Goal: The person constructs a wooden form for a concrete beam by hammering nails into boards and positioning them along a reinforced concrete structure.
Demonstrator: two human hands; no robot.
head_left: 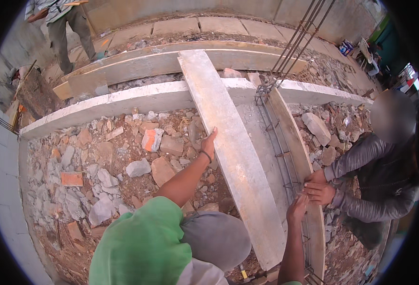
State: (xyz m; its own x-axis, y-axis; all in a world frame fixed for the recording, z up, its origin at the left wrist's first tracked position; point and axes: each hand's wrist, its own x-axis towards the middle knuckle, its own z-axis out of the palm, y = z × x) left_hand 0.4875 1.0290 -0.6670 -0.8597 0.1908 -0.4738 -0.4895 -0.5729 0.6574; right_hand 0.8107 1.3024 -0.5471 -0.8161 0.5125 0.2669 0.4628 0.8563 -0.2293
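A long, whitish wooden board (235, 152) slants from the low concrete wall down toward my knees, its far end resting over that wall. My left hand (209, 144) grips its left edge, thumb on top, the other fingers mostly hidden at its side. To the right, a second board (292, 128) stands on edge along a steel rebar cage (279, 152). My right hand (298, 207) is at the cage beside this board, fingers bunched; anything in them is too small to make out. Touching or nearly touching it are the hands (319, 188) of a crouching co-worker, on the board's top edge.
Rubble and broken bricks (71, 179) cover the ground left of the boards. A low concrete wall (124, 104) crosses ahead, with long planks (138, 66) behind it. Upright rebar (302, 35) rises at the cage's far end. Another person (67, 31) stands at far left.
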